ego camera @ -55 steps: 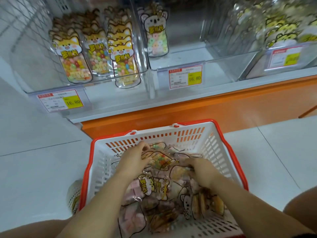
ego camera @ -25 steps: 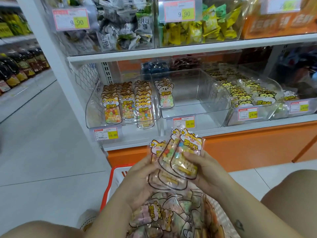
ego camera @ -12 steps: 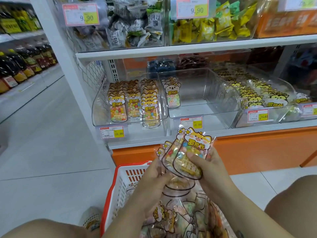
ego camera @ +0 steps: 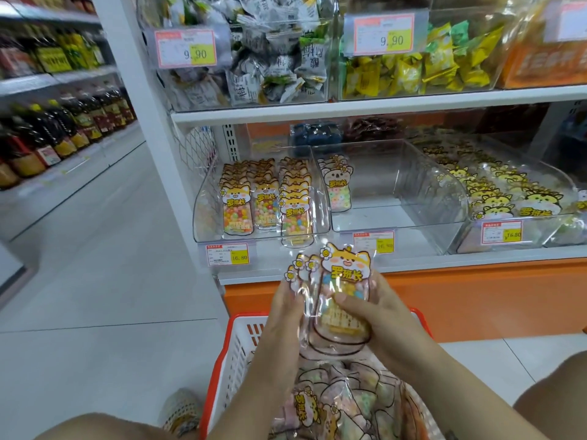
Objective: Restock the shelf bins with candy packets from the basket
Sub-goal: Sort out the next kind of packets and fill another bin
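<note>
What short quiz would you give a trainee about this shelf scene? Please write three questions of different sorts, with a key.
1. Fill in: the tag under the left bin reads ___.
2. Which bin is nearly empty? A left bin, B middle bin, C right bin.
3. True or false: the left hand and the right hand both hold packets above the basket.
Key: 1 16.80; 2 B; 3 true.
</note>
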Demonstrator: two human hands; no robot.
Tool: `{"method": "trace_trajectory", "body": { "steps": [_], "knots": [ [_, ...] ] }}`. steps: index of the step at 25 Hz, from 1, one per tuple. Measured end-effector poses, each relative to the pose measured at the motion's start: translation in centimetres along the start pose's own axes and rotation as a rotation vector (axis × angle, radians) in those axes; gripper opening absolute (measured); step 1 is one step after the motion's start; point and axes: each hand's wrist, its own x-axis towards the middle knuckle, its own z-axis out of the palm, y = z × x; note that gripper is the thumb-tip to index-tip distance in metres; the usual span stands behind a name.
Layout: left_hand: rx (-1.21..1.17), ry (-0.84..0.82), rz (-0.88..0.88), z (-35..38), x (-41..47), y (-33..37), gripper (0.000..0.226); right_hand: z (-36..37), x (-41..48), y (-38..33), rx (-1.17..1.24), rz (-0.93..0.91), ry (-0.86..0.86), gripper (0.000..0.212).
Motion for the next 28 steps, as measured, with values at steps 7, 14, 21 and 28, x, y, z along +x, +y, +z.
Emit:
{"method": "trace_trajectory", "body": {
  "steps": [7,14,21,28],
  "knots": [
    [0.408,-0.032,0.203,-1.8,1.5,8.3,0.057,4.8,4.8,-3.7,-0.132,-0.069,-0.081,0.058],
    [0.633,0.189,0.259,-9.1,14.9,12.9,0.104,9.9,16.6,-7.7,-0.439,-0.221,0.001,0.057],
    [0.646,0.165,-0.061,-11.8,21.6,9.2,0.079,9.3,24.7,-3.0,-0.789,0.020,-0.024,0.043],
    [0.657,0.197,-0.201,-13.3,24.0,8.3,0.078,6.7,24.6,-2.3,-1.757,0.215,-0.485,0.024]
  ]
}}
